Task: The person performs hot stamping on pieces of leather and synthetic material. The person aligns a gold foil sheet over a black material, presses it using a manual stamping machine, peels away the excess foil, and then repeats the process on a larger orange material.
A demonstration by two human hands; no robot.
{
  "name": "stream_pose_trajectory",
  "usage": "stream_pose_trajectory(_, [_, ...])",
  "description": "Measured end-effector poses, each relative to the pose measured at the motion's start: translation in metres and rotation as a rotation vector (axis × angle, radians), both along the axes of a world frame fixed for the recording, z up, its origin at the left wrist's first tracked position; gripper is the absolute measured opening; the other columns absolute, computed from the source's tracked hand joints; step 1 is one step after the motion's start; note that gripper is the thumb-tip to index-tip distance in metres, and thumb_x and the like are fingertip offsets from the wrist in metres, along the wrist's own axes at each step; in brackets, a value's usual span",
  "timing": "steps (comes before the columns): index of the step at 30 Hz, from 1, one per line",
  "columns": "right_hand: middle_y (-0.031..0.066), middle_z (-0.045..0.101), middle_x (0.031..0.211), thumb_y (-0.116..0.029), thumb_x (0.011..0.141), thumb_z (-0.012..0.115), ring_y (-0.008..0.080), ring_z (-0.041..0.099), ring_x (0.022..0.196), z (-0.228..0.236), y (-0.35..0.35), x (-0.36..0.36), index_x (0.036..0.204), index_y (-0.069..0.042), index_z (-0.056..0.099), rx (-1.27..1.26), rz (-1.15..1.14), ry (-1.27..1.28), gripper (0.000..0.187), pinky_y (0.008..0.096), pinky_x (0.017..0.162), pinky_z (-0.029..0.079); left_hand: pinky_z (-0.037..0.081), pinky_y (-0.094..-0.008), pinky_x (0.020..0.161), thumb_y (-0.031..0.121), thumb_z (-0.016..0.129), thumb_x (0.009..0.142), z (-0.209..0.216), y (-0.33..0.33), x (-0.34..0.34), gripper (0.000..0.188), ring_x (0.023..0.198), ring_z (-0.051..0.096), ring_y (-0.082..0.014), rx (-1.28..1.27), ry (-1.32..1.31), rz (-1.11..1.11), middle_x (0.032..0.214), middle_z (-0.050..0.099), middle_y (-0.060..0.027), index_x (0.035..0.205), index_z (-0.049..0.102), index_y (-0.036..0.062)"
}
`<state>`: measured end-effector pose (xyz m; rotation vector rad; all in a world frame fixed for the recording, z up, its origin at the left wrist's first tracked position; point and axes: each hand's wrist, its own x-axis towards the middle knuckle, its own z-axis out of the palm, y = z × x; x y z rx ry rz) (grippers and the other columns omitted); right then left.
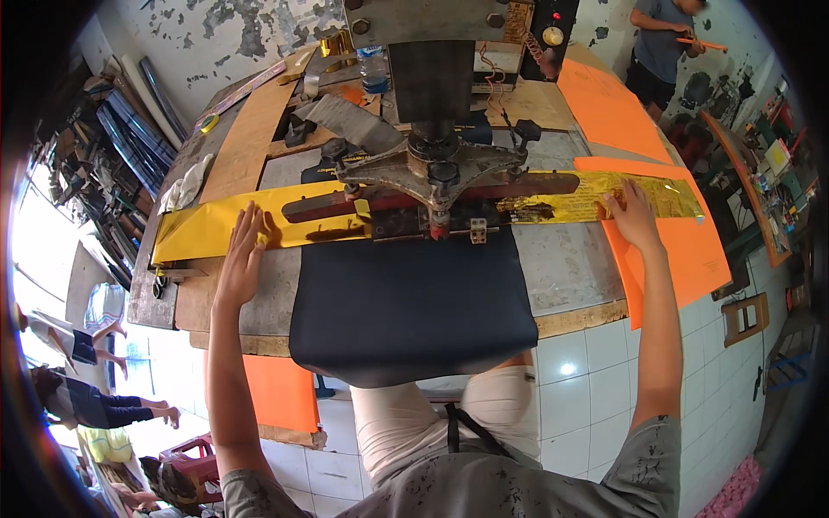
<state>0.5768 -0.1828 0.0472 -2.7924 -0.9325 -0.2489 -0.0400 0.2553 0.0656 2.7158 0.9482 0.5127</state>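
Note:
A long strip of gold foil [203,226] lies across the worktable, running under the head of a stamping press [440,164]. My left hand [242,259] rests at the left part of the strip, fingers stretched out, palm turned inward. On the right part, where the gold foil shows printed marks, my right hand [635,216] lies with its fingers apart. Between my hands a dark red bar [518,188] of the press crosses over the foil. A black sheet [414,302] spreads below the press and hangs over the table's front edge toward my lap.
Orange sheets [682,259] lie at the table's right side, partly under the foil. At the back stand a water bottle [372,69] and a roll of gold foil [337,45]. A white cloth [186,184] lies at the left edge. Another person [661,52] stands at the far right.

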Motion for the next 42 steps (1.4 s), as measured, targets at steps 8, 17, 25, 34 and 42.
stream_pose_trajectory(8, [0.0197,0.051,0.157,-0.032,0.106,0.063,0.0389,0.042,0.150,0.008,0.003,-0.185,0.148,-0.004,0.054,0.318,0.323,0.000,0.052,0.0524,0.123,0.031,0.030,-0.0533,0.126,0.043,0.042,0.108,-0.003,-0.121,-0.025,0.061,0.152,0.043,-0.0412,-0.019,-0.365,-0.069,0.158,0.054,-0.0189,0.149,0.059,0.0015])
stream_pose_trajectory(17, [0.0143,0.048,0.161,-0.027,0.105,0.064,0.0372,0.041,0.151,-0.002,0.045,-0.216,0.143,-0.008,0.060,0.253,0.529,0.052,0.043,0.0521,0.124,0.032,0.031,-0.0529,0.124,0.039,0.052,0.100,-0.030,-0.201,-0.005,0.051,0.145,0.052,-0.0357,0.070,-0.260,-0.080,0.151,0.062,-0.0127,0.135,0.071,0.0070])
stream_pose_trajectory(25, [0.0140,0.047,0.163,-0.024,0.105,0.063,0.0356,0.041,0.151,-0.014,0.049,-0.204,0.143,-0.010,0.061,0.236,0.555,0.041,0.041,0.0515,0.125,0.032,0.034,-0.0521,0.123,0.032,0.055,0.098,-0.030,-0.204,-0.007,0.045,0.144,0.053,-0.0342,0.098,-0.235,-0.078,0.151,0.062,-0.0116,0.133,0.071,0.0073])
stream_pose_trajectory(34, [0.0124,0.055,0.155,-0.019,0.104,0.062,0.0326,0.047,0.147,-0.012,0.052,-0.200,0.143,-0.005,0.062,0.215,0.572,0.026,0.042,0.0487,0.122,0.035,0.030,-0.0526,0.126,0.029,0.058,0.097,-0.034,-0.212,-0.005,0.045,0.146,0.051,-0.0336,0.093,-0.214,-0.045,0.153,0.061,-0.0105,0.135,0.070,0.0077])
stream_pose_trajectory(42, [0.0119,0.065,0.137,-0.012,0.102,0.064,0.0321,0.058,0.126,0.007,0.038,-0.245,0.131,0.001,0.068,0.308,0.665,-0.010,0.033,0.0449,0.112,0.043,0.028,-0.0531,0.127,0.029,0.056,0.099,-0.035,-0.215,-0.003,0.044,0.147,0.050,-0.0332,0.090,-0.204,-0.012,0.153,0.061,-0.0109,0.134,0.069,0.0066])
